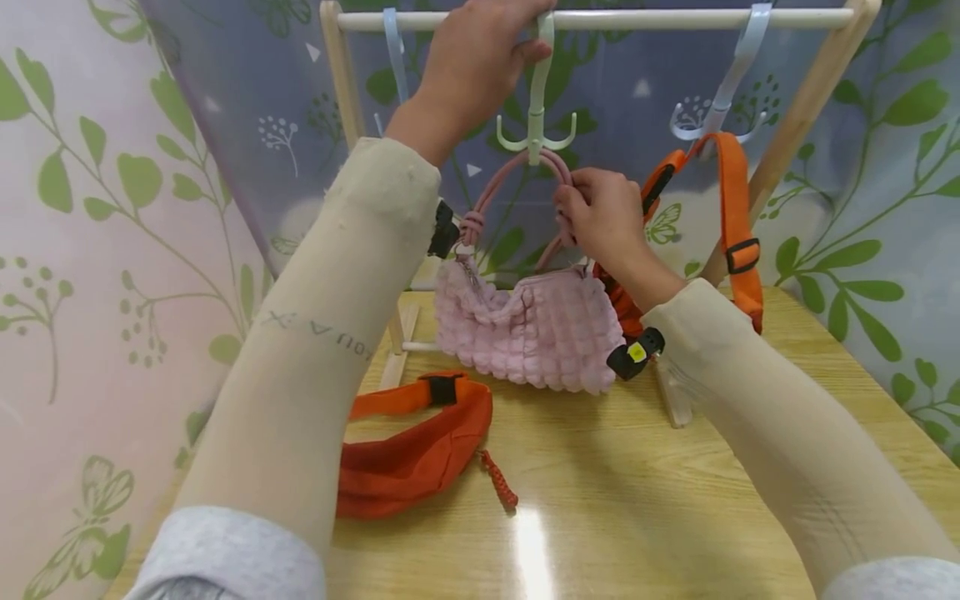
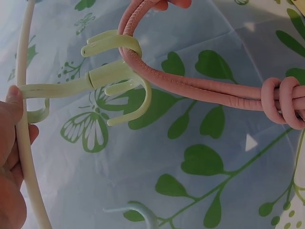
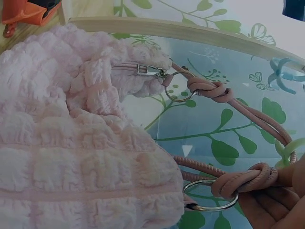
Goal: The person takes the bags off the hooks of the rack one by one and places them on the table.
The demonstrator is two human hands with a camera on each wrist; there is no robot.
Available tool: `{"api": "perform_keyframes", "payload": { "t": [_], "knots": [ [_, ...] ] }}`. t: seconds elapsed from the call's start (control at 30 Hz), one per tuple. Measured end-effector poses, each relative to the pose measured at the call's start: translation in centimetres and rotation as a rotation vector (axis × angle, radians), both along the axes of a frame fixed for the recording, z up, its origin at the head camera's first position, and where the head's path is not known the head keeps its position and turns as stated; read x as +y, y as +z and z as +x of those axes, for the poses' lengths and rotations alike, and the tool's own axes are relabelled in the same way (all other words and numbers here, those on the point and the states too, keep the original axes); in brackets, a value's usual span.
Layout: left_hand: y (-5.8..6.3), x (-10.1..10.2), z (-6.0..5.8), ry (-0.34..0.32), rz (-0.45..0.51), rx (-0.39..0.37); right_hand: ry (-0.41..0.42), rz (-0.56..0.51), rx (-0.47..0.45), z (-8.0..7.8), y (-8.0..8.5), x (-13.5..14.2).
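Note:
My left hand is up at the white rail, its thumb and fingers holding the top of a pale green multi-prong hook. From the hook hangs a pink puffy handbag, its rounded handle looped over a prong. My right hand pinches the handle's right side, near a knot above a metal ring. The bag's zipper pull shows at the far end of its opening. Its lower edge hangs close over the wooden table.
An orange belt bag with a braided pull lies on the table, front left. To the right, another orange bag's strap hangs from a light blue hook. A second blue hook is left. Wooden legs support the rail.

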State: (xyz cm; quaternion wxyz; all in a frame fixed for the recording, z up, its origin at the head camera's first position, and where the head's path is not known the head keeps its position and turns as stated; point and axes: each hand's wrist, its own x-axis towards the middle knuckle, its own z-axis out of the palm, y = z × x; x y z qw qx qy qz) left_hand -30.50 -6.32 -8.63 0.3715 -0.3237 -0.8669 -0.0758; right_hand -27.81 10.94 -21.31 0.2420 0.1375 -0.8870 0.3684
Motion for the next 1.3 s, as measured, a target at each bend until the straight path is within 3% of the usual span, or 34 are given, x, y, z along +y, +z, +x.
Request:
{"api": "perform_keyframes", "payload": {
  "t": [0.4, 0.63, 1.1, 1.3],
  "knots": [
    [0.0, -0.1, 0.2, 0.017, 0.009, 0.018, 0.014, -0.101, -0.075, 0.4, 0.7, 0.0],
    [0.0, 0.0, 0.2, 0.032, 0.018, 0.027, 0.016, -0.119, -0.036, 0.5, 1.1, -0.2],
    [0.1, 0.0, -0.4, 0.018, 0.017, 0.052, 0.001, -0.140, -0.041, 0.7, 1.9, -0.3],
    [0.2, 0.1, -0.4, 0.042, 0.007, 0.035, -0.008, -0.142, -0.040, 0.6, 1.9, -0.3]
  ]
}}
